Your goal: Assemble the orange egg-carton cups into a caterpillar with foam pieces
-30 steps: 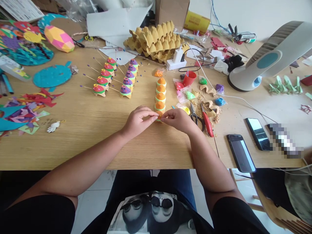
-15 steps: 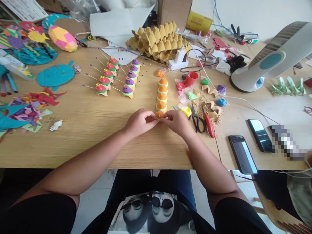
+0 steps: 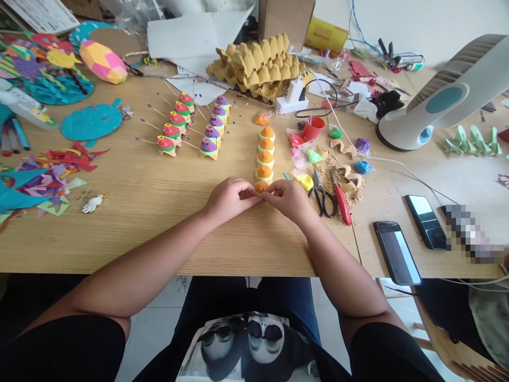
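Observation:
A strip cut from an egg carton (image 3: 265,158), its bumps capped in orange clay with pale green rims, runs away from me in the middle of the table. At its near end, my left hand (image 3: 230,200) pinches thumb and forefinger from the left side. Opposite it, my right hand (image 3: 292,200) makes the same pinch, the fingertips of both almost meeting. A sliver of green clay (image 3: 259,194) shows between the fingertips, low on the nearest orange bump. The fingers partly cover that bump.
Left stand a red-and-green carton strip (image 3: 172,130) and a purple one (image 3: 214,124), both with sticks poking outward. To the right lie scissors (image 3: 324,199), a red cutter (image 3: 342,204), yellow clay (image 3: 305,181) and a red cup (image 3: 313,127). Phones (image 3: 397,252) and a fan (image 3: 441,101) are farther right.
Both hands stay at the near end of the carton strip, their fingertips shifted very slightly. The whole view has moved a touch.

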Motion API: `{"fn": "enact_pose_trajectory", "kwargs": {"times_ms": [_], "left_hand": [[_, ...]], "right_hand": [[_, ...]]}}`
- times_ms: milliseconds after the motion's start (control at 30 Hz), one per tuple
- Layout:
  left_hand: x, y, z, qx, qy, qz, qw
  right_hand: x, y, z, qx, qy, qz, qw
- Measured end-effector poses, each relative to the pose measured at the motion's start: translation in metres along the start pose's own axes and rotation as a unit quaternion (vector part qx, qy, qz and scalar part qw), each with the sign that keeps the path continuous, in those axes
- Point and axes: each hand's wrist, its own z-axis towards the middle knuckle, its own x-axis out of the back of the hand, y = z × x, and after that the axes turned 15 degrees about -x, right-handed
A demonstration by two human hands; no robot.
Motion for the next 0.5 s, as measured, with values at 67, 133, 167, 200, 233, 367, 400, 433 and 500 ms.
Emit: {"fn": "enact_pose_trajectory", "kwargs": {"times_ms": [67, 133, 167, 200, 233, 367, 400, 433, 500], "left_hand": [[0.0000, -0.0003, 0.0000, 0.001, 0.000, -0.001, 1.000], [0.0001, -0.0001, 0.0003, 0.004, -0.001, -0.002, 1.000], [0.0001, 0.0001, 0.0005, 0.006, -0.002, -0.002, 1.000], [0.0002, 0.0003, 0.0008, 0.006, -0.002, -0.003, 1.000], [0.0003, 0.0006, 0.0011, 0.007, -0.002, -0.003, 1.000], [0.0004, 0.0014, 0.0018, 0.006, 0.001, -0.002, 1.000], [0.0003, 0.0015, 0.0018, 0.005, 0.002, -0.002, 1.000], [0.0002, 0.0015, 0.0018, 0.005, 0.003, -0.003, 1.000], [-0.0001, 0.0014, 0.0016, 0.005, 0.005, -0.006, 1.000]], "right_hand": [[0.0002, 0.0004, 0.0002, -0.002, -0.009, 0.015, 1.000], [0.0000, 0.0010, 0.0006, -0.001, -0.013, 0.025, 1.000], [-0.0002, 0.0013, 0.0008, 0.000, -0.012, 0.025, 1.000], [-0.0005, 0.0014, 0.0009, 0.001, -0.009, 0.024, 1.000], [-0.0008, 0.0015, 0.0010, 0.001, -0.007, 0.020, 1.000], [-0.0016, 0.0012, 0.0006, -0.003, 0.001, 0.004, 1.000], [-0.0016, 0.0010, 0.0004, -0.003, 0.003, 0.000, 1.000], [-0.0016, 0.0008, 0.0002, -0.003, 0.004, -0.003, 1.000], [-0.0013, 0.0005, -0.0002, -0.004, 0.007, -0.008, 1.000]]}}
